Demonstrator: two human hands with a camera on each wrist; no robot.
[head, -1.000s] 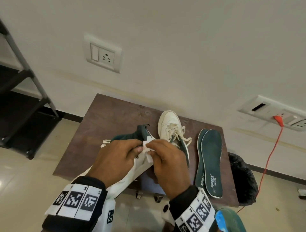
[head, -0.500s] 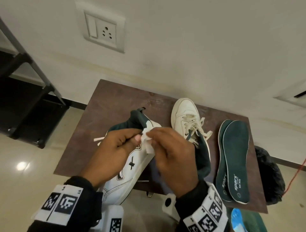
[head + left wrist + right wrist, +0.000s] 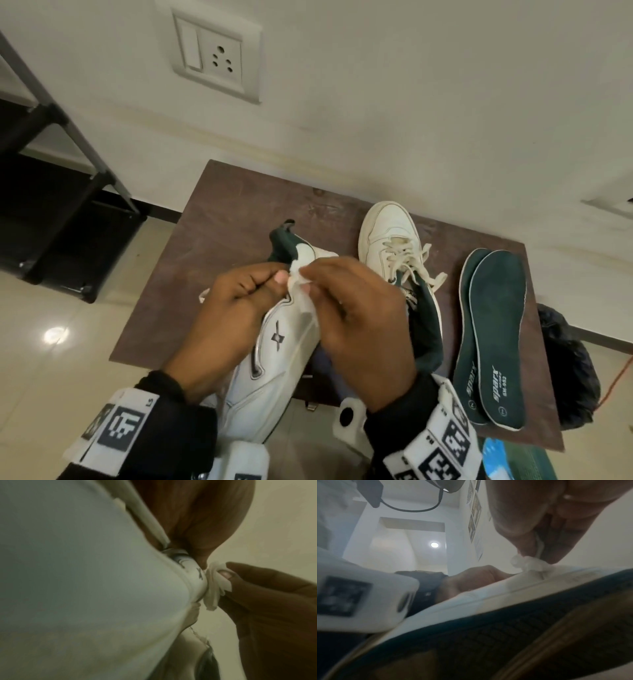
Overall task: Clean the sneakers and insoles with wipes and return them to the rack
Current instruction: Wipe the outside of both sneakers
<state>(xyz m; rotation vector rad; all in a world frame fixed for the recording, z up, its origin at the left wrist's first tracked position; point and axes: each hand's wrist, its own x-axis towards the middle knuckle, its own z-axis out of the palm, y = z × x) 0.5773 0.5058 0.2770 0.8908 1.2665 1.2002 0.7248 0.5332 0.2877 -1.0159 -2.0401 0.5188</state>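
The left hand (image 3: 236,322) grips the raised sneaker (image 3: 274,356) with its fingers curled over the upper, holding it tilted above the near edge of the table (image 3: 239,205), heel end pointing away from the person. The right hand (image 3: 359,325) pinches a crumpled white wipe (image 3: 301,291) between thumb and fingertips and presses it against the white side panel just beside the left thumb. The second sneaker (image 3: 394,246) stands on the table beyond the right hand, and the two green insoles (image 3: 493,329) lie overlapped further to that hand's outer side; both appear not yet wiped, so the task is judged to be at an early stage. The rack (image 3: 51,144) stands well apart on the left hand's outer side. Risk one: the wipe is bunched into a small wad, so its contact area is small; it may slip out of the pinch or smear dirt instead of lifting it, caused by rubbing with one soiled fold. Risk two: the sneaker is supported by one hand only; firm wiping pressure against the side panel may twist it out of the grip, and it would fall to the floor or against the table edge. Risk three: the loose laces (image 3: 418,263) of the second sneaker trail just beyond the right hand and may snag if that hand sweeps outward. Whether the wipe remains moist cannot be determined.
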